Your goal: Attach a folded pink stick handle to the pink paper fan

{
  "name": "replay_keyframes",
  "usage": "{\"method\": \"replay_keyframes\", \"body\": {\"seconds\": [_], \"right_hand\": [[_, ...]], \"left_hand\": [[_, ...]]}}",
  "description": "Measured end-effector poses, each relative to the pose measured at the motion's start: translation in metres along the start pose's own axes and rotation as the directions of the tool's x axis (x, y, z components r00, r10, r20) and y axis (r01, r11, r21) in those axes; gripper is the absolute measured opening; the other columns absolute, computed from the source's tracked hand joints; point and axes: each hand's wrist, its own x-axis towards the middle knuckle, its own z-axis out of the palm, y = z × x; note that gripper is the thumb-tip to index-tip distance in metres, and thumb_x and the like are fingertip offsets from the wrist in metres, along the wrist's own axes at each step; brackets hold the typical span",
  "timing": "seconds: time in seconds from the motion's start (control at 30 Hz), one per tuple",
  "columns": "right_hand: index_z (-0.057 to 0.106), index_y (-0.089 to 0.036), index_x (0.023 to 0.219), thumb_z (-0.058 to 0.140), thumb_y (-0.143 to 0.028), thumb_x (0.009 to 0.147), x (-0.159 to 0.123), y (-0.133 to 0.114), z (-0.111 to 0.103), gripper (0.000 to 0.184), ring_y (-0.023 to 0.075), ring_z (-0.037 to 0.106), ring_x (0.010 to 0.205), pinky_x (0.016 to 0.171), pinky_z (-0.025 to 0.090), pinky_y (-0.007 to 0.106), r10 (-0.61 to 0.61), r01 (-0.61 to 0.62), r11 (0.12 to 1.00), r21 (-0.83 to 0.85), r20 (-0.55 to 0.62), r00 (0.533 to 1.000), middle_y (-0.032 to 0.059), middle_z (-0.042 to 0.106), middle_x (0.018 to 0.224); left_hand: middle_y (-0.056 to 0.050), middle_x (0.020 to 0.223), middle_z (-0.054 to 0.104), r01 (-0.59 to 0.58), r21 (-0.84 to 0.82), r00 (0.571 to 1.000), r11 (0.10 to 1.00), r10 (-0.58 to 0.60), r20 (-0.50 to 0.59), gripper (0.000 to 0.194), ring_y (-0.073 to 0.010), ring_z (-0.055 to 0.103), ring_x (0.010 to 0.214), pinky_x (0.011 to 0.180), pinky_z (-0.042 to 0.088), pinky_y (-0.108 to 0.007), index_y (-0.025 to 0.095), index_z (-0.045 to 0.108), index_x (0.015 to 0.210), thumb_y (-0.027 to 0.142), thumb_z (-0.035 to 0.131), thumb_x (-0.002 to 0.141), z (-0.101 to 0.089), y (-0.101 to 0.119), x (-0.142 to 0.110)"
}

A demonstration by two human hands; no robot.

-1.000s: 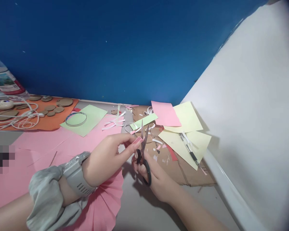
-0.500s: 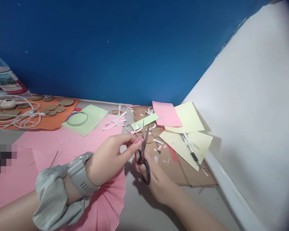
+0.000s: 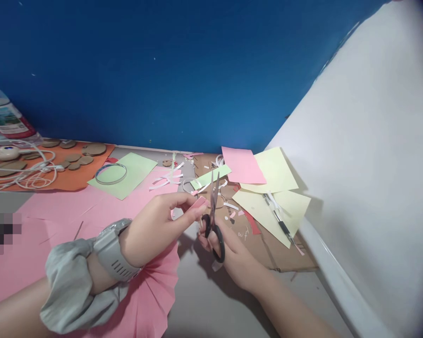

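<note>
Between the thumb and fingers of my left hand [image 3: 169, 216] is a small piece of pink paper [image 3: 199, 202]. My right hand [image 3: 229, 253] has its fingers through the black handles of a pair of scissors [image 3: 214, 202]. Their blades point up and away from me, slightly parted, just right of the pink piece and apart from it. Pleated pink paper [image 3: 157, 291] lies under my left wrist. A light green strip [image 3: 211, 176] rests on the cardboard [image 3: 254, 239] beyond the blades.
Pink [image 3: 245, 164] and pale yellow sheets [image 3: 277, 169] lie at the right, with a pen [image 3: 282, 223] on one. A green square [image 3: 137, 171] carries a ring [image 3: 111, 173]. At far left are earphones [image 3: 5, 152], cardboard shapes on orange paper [image 3: 66, 180] and a bottle [image 3: 10, 119].
The scissors have shifted slightly right, away from the pink piece, and their blades are closer together. A small pale scrap now shows below the scissors' handle. My left hand keeps its hold.
</note>
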Motion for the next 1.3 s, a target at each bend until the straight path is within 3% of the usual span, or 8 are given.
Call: {"method": "replay_keyframes", "body": {"seconds": [0.2, 0.37, 0.47, 0.77, 0.93, 1.0, 1.1, 1.3], "right_hand": [[0.047, -0.019, 0.092, 0.036, -0.06, 0.086, -0.001, -0.007, -0.017, 0.043, 0.0124, 0.043, 0.063, 0.06, 0.037, 0.027, 0.043, -0.059, 0.996, 0.071, 0.204, 0.978, 0.0005, 0.048, 0.072], [0.053, -0.015, 0.102, 0.039, -0.066, 0.082, -0.002, -0.008, -0.031, 0.056, 0.0123, 0.045, 0.064, 0.062, 0.037, 0.028, 0.042, -0.051, 0.999, 0.013, 0.386, 0.922, 0.0044, 0.056, 0.078], [0.055, -0.014, 0.103, 0.039, -0.066, 0.081, -0.002, -0.007, -0.032, 0.059, 0.0148, 0.05, 0.07, 0.067, 0.04, 0.03, 0.077, -0.06, 0.997, -0.052, 0.448, 0.891, 0.0055, 0.057, 0.078], [0.052, -0.017, 0.086, 0.037, -0.067, 0.081, 0.0, -0.009, -0.028, 0.053, 0.0142, 0.049, 0.067, 0.061, 0.038, 0.027, 0.165, -0.1, 0.981, -0.166, 0.449, 0.878, 0.0016, 0.054, 0.071], [0.052, -0.018, 0.082, 0.037, -0.057, 0.088, -0.001, -0.009, -0.029, 0.042, 0.0137, 0.049, 0.066, 0.06, 0.038, 0.026, 0.209, -0.122, 0.962, -0.244, 0.371, 0.905, 0.0013, 0.054, 0.069], [0.052, -0.018, 0.082, 0.036, -0.055, 0.089, -0.001, -0.008, -0.029, 0.041, 0.0141, 0.051, 0.067, 0.062, 0.039, 0.027, 0.208, -0.115, 0.959, -0.259, 0.368, 0.906, 0.0017, 0.056, 0.07], [0.053, -0.018, 0.083, 0.037, -0.058, 0.087, 0.0, -0.007, -0.031, 0.044, 0.0139, 0.051, 0.065, 0.06, 0.039, 0.026, 0.201, -0.105, 0.963, -0.248, 0.407, 0.891, 0.0021, 0.057, 0.07], [0.053, -0.016, 0.083, 0.045, -0.055, 0.085, -0.002, -0.008, -0.034, 0.04, 0.0107, 0.049, 0.057, 0.05, 0.037, 0.021, 0.302, -0.177, 0.94, -0.293, 0.467, 0.831, 0.0014, 0.056, 0.068]], "left_hand": [[0.004, 0.07, 0.057, -0.006, 0.034, 0.986, 0.999, 0.0, 0.167, 0.029, -0.012, 0.05, 0.066, 0.063, 0.038, -0.021, 0.02, 0.057, 0.074, 0.039, 0.042, 0.089, -0.014, 0.0, 0.005], [0.004, 0.063, 0.056, 0.018, 0.136, 0.93, 0.991, -0.066, 0.362, 0.034, -0.0119, 0.048, 0.059, 0.058, 0.036, -0.021, 0.021, 0.057, 0.068, 0.042, 0.04, 0.088, -0.034, 0.002, 0.004], [0.002, 0.06, 0.057, 0.046, 0.189, 0.917, 0.981, -0.117, 0.381, 0.039, -0.0125, 0.047, 0.055, 0.057, 0.036, -0.023, 0.021, 0.058, 0.065, 0.047, 0.039, 0.087, -0.039, 0.0, 0.004], [0.001, 0.062, 0.066, 0.155, 0.218, 0.89, 0.964, -0.232, 0.391, 0.035, -0.0133, 0.051, 0.055, 0.054, 0.036, -0.023, 0.02, 0.063, 0.063, 0.05, 0.052, 0.077, -0.037, -0.012, 0.008], [0.0, 0.067, 0.07, 0.274, 0.052, 0.878, 0.96, -0.271, 0.395, 0.027, -0.0146, 0.058, 0.056, 0.052, 0.038, -0.022, 0.02, 0.062, 0.08, 0.046, 0.06, 0.072, -0.034, -0.029, 0.009], [0.0, 0.065, 0.07, 0.324, -0.002, 0.871, 0.946, -0.298, 0.391, 0.044, -0.0156, 0.059, 0.055, 0.051, 0.038, -0.023, 0.02, 0.056, 0.104, 0.046, 0.063, 0.069, -0.034, -0.036, 0.01], [0.002, 0.061, 0.068, 0.359, -0.032, 0.847, 0.933, -0.311, 0.431, 0.081, -0.0151, 0.058, 0.053, 0.051, 0.038, -0.022, 0.018, 0.03, 0.135, 0.045, 0.066, 0.068, -0.035, -0.038, 0.012], [0.004, 0.058, 0.069, 0.385, -0.004, 0.775, 0.923, -0.321, 0.544, 0.101, -0.0128, 0.053, 0.049, 0.047, 0.032, -0.02, 0.016, 0.011, 0.143, 0.036, 0.07, 0.064, -0.034, -0.028, 0.012]]}}
